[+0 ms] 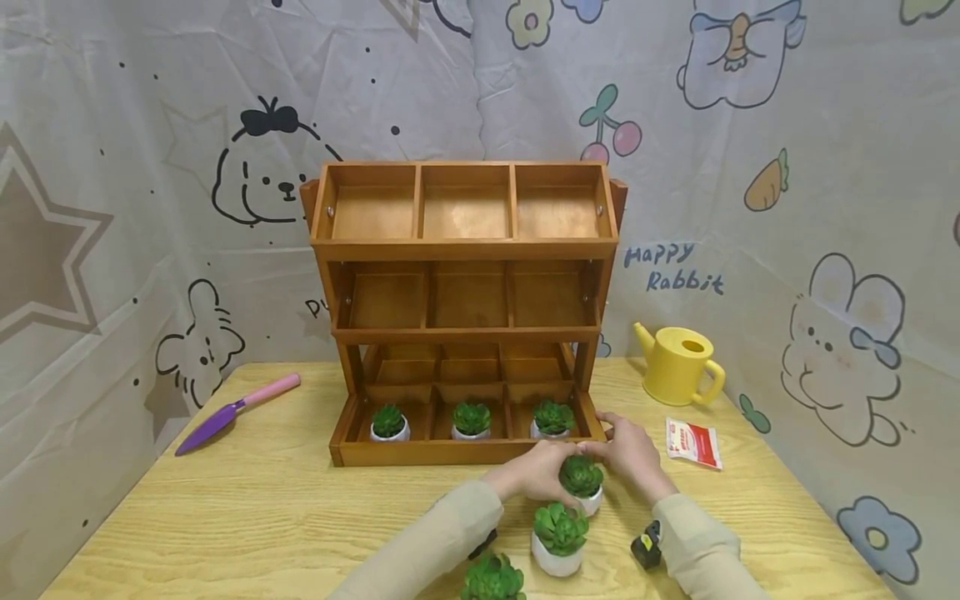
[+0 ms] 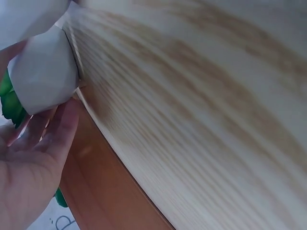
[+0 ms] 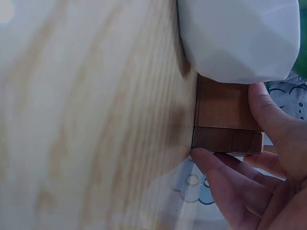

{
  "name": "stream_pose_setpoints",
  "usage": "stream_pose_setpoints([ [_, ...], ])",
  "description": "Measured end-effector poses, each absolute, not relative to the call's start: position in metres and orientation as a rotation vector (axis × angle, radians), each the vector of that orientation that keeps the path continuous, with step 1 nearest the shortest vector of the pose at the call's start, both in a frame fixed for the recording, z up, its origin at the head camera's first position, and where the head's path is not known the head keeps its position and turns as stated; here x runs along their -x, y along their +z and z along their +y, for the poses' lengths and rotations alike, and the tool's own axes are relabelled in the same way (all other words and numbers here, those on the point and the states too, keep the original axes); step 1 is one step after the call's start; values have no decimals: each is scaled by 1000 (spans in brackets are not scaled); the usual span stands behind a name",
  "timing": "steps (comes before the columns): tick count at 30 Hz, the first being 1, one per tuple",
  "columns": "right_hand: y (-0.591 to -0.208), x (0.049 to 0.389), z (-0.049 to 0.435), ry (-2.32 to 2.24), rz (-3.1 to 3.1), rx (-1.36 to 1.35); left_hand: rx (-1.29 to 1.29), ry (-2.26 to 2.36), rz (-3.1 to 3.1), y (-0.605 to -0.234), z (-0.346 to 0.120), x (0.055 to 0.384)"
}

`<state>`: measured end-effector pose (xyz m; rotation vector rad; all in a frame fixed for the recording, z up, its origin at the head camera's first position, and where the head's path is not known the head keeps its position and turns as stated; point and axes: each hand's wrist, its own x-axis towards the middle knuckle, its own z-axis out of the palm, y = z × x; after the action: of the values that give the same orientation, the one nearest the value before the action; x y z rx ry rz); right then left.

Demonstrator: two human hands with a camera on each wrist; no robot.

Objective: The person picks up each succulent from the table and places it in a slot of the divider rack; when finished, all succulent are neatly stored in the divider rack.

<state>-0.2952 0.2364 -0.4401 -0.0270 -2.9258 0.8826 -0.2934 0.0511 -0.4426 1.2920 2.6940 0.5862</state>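
Observation:
My left hand [image 1: 542,473] curls round a small potted succulent [image 1: 582,477] just in front of the shelf's right end. Its white pot [image 2: 45,72] sits between the thumb and fingers in the left wrist view. The right hand [image 1: 632,454] grips the front right corner of the brown wooden shelf [image 1: 465,452]. Seen from the right wrist, the thumb lies on the front board [image 3: 225,103] and the fingers reach round its end. A second potted succulent [image 1: 558,550] stands close to the left hand, and another succulent [image 1: 492,579] shows at the bottom edge.
Three potted succulents stand in the bottom tier, at its left [image 1: 389,423], middle [image 1: 471,422] and right [image 1: 552,419]. A yellow watering can [image 1: 677,367] and a red-and-white packet [image 1: 693,443] are at right. A purple trowel [image 1: 217,425] with a pink handle lies at left.

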Motion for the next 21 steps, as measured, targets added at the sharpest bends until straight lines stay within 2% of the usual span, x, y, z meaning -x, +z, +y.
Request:
stream_pose_setpoints([
  [14, -442, 297, 236, 875, -2927, 27, -1337, 685, 2714, -439, 46, 293],
  [21, -443, 296, 236, 863, -2915, 28, -1374, 886, 2735, -437, 43, 290],
])
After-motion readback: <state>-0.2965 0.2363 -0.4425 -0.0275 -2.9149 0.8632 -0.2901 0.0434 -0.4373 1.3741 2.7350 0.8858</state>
